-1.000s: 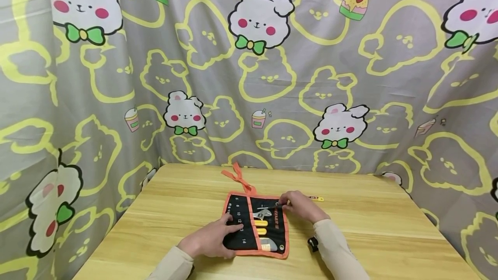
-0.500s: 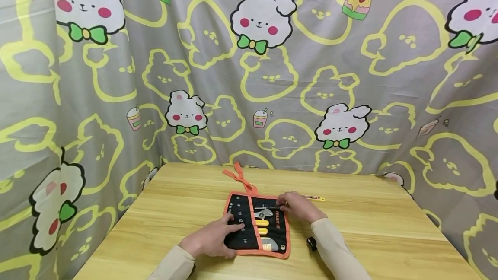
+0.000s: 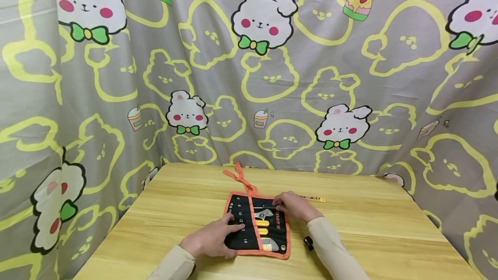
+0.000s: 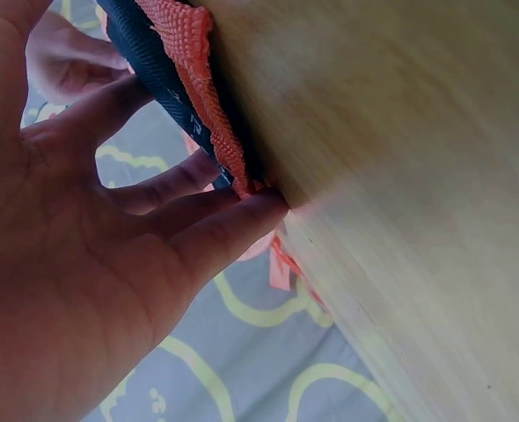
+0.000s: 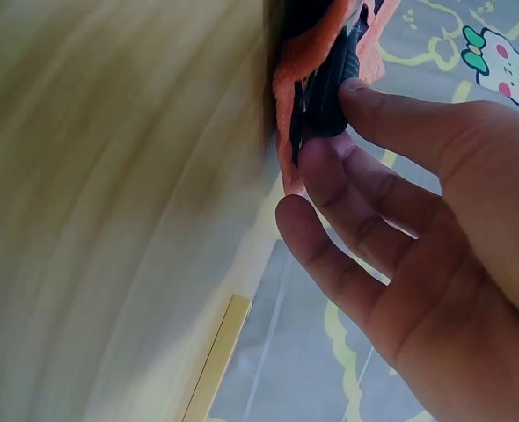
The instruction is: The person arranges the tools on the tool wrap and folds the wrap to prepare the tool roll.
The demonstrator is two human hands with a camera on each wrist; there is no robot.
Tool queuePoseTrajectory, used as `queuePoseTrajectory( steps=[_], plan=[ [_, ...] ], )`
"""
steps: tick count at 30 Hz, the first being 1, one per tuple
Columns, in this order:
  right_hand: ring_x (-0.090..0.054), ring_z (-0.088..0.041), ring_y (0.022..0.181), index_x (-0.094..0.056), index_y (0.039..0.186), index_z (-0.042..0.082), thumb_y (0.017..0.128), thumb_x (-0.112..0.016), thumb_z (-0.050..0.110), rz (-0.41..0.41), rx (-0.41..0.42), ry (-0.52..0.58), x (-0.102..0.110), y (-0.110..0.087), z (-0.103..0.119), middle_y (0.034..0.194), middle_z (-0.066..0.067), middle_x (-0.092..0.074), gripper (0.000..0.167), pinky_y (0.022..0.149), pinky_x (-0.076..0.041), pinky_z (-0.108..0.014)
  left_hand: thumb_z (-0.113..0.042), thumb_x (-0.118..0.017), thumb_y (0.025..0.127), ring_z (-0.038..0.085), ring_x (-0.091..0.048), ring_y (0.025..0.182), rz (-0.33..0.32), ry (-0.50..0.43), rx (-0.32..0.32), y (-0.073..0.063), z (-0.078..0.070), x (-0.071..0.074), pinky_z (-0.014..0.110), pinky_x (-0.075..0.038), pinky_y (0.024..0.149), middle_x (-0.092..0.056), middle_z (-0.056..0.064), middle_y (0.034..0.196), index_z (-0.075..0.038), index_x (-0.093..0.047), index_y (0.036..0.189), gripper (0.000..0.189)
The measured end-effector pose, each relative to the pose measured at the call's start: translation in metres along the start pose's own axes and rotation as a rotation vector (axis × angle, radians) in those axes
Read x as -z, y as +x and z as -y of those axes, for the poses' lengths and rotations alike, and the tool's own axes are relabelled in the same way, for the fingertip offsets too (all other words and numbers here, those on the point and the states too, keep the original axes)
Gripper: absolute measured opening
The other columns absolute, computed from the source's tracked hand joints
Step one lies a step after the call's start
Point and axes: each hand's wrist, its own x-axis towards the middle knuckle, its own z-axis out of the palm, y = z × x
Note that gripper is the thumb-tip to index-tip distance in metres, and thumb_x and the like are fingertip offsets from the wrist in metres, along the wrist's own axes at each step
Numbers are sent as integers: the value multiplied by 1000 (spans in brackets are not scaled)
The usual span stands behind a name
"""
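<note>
A black tool pouch (image 3: 241, 241) with orange trim lies unrolled on the table, printed with size numbers. My left hand (image 3: 212, 237) rests on its left part with extended fingers, pressing near the edge. My right hand (image 3: 295, 206) pinches the black handle of a screwdriver (image 3: 269, 207) between thumb and fingertips at the pouch's upper right. The thin shaft points left toward the pocket; its tip is hidden. Below it, an adjustable wrench (image 3: 264, 214), two yellow handles (image 3: 262, 227) and a grey-and-yellow utility knife (image 3: 268, 244) stick out of the pockets.
A flat yellow strip-like item (image 3: 317, 199) lies beyond my right hand, partly hidden by it. The orange tie (image 3: 241, 178) stretches behind the pouch. A small black object (image 3: 308, 243) shows beside my right sleeve. Patterned curtains (image 3: 272, 98) stand behind the wooden table (image 3: 369, 219).
My right hand has moved left with the screwdriver, bringing its handle closer to the pocket. The left hand stays in place on the pouch.
</note>
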Motion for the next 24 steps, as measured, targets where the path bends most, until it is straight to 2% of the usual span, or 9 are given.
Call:
queuePoseTrajectory(
  steps=[8,15,24],
  plan=[
    [-68,-11,87,-77,106,11,98,-67,7,6,12,10,-4,4,4,100,-2,-75,13,76,-57,-33,-44,-81,82,26,-60,113,4,4,6,0,-1,1,43,-52,99,-44,13,150,-31,-56,148,72],
    [-62,-7,81,-76,105,11,97,-69,7,4,-28,32,-2,1,2,96,0,-73,12,72,-54,-31,-42,-82,81,25,-60,111,3,-5,6,0,-1,1,42,-52,98,-44,12,149,-31,-56,148,73],
    [-65,-14,87,-76,104,8,92,-74,1,-1,-82,39,1,-4,-4,98,-4,-73,14,77,-57,-38,-42,-83,81,26,-60,111,4,-6,14,-1,-2,1,43,-53,98,-44,12,149,-31,-56,148,73]
  ],
)
